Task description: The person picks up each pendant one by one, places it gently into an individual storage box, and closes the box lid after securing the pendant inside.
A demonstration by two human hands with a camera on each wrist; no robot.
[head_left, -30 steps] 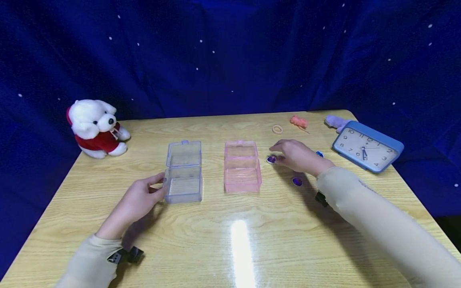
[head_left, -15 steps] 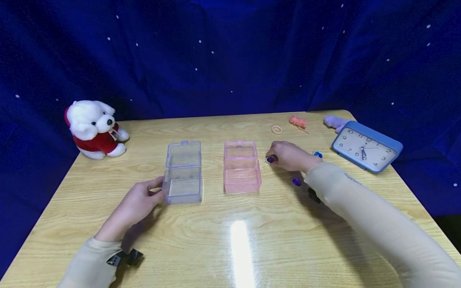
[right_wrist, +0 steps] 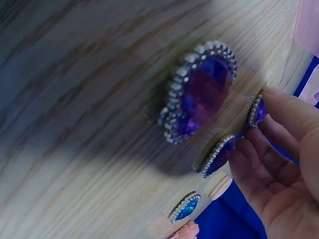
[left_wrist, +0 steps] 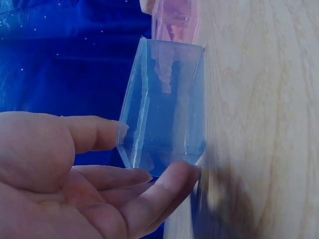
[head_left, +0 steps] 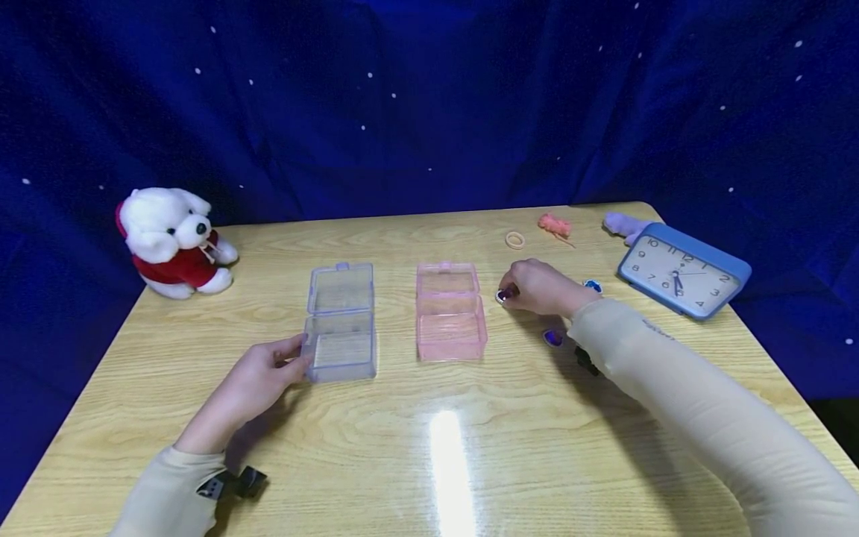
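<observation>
With fingers and thumb my left hand touches the left side of a clear bluish plastic box, whose lid stands open. In the left wrist view the fingertips rest against the box low down. My right hand pinches an oval purple gem with a silver beaded rim between thumb and fingertips. A second purple gem lies by these fingers, hidden by the hand in the head view. A third purple gem lies beneath the forearm. Beyond the wrist is a blue gem.
An open pink box stands between the hands. Behind the right hand lie a pale ring and a pink figure. A blue clock and a lilac object are at right. A white plush dog sits at left.
My right hand's fingers have closed on the purple gem, which now looks more tilted and more covered. The right forearm has shifted left. My left hand has stayed at the bluish box.
</observation>
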